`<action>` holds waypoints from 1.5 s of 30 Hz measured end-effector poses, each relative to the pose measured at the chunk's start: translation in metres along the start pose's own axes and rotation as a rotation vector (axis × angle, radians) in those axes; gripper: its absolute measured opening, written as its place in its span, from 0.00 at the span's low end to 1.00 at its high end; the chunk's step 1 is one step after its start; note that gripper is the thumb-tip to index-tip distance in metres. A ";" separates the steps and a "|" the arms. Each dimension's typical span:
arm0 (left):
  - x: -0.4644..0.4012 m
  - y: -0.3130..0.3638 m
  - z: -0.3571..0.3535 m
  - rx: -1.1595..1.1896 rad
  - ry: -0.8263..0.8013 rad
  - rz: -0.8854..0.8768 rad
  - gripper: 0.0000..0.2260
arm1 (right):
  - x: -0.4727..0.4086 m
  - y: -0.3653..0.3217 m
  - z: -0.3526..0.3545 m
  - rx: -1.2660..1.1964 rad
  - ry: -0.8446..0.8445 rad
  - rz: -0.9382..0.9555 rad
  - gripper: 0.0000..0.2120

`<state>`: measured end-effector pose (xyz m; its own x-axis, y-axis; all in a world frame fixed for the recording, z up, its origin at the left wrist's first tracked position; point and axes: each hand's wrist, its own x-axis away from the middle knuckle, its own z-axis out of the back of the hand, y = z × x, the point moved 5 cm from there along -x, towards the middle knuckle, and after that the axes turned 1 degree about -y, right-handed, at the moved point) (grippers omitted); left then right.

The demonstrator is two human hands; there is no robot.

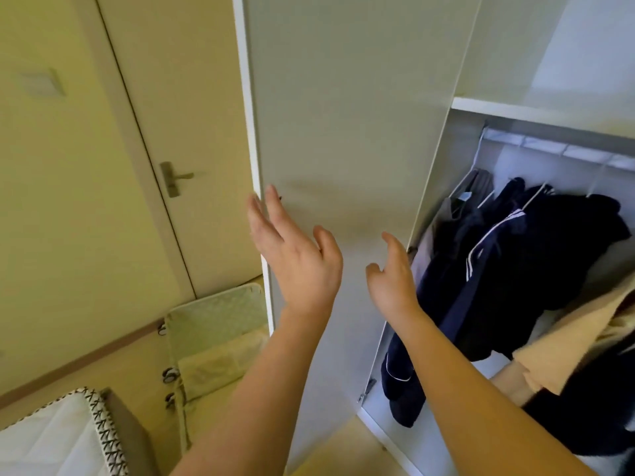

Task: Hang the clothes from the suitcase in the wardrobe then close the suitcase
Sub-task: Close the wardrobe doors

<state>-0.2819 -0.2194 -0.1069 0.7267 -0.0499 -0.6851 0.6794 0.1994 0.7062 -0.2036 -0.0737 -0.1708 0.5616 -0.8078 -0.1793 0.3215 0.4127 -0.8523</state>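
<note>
Both my hands are raised before the open wardrobe door (343,132): left hand (295,259) near its free edge, right hand (391,286) by its hinge side, fingers loose, holding nothing. Clothes (508,262) hang right of the door (hanging seemingly done). Next: turn toward the suitcase, unseen here.

A cream-coloured room door (171,139) stands closed at left, fitted with a brass-toned lever handle on a narrow backplate (173,178). A pale square wall plate (43,84), blurred, sits on the wall left of the door frame. A brown skirting strip (79,359) runs along the wall base. A pale fabric organiser with metal eyelets (213,341) leans at the foot of the door. A white quilted mattress with black cross-stitched edging (62,438) occupies the lower left corner.
</note>
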 end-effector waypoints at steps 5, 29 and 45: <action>-0.007 0.000 0.007 0.077 0.095 0.154 0.30 | 0.000 0.005 0.017 -0.031 -0.001 -0.013 0.31; 0.179 0.220 -0.139 0.058 -0.505 -0.466 0.34 | 0.066 0.090 0.281 -0.192 0.511 -0.141 0.26; 0.190 0.253 -0.249 -0.027 -0.749 -0.501 0.30 | 0.067 0.113 0.381 -0.057 0.740 -0.153 0.17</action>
<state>0.0029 0.0647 -0.1035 0.2285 -0.7597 -0.6089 0.9385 0.0056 0.3453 0.1607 0.0796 -0.0922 -0.1513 -0.9343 -0.3228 0.3031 0.2670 -0.9148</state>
